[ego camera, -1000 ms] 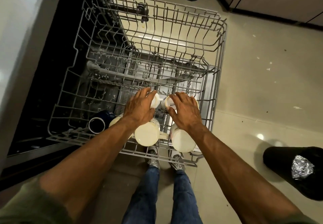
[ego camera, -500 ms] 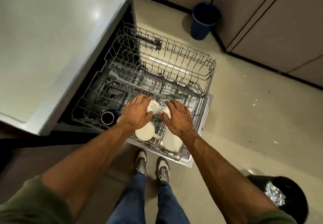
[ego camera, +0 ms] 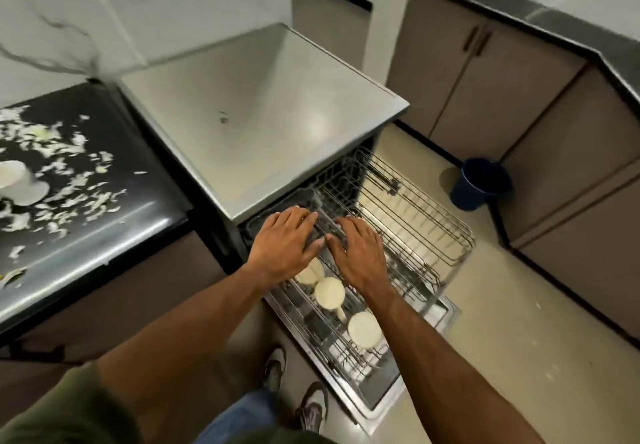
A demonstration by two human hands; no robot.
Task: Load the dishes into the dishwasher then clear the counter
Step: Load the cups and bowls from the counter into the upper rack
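While bent over the dishwasher rack, held left hand and right hand spread flat, empty, beside cream mugs.

Person in an olive-green top, blue jeans and sneakers.
The top's plain short sleeve ends high on the left arm, and both forearms are bare down to the left hand and right hand. The jeans are mid-blue denim. The low-cut sneakers are grey and off-white, their detail blurred.

Left hand, right hand over wire rack
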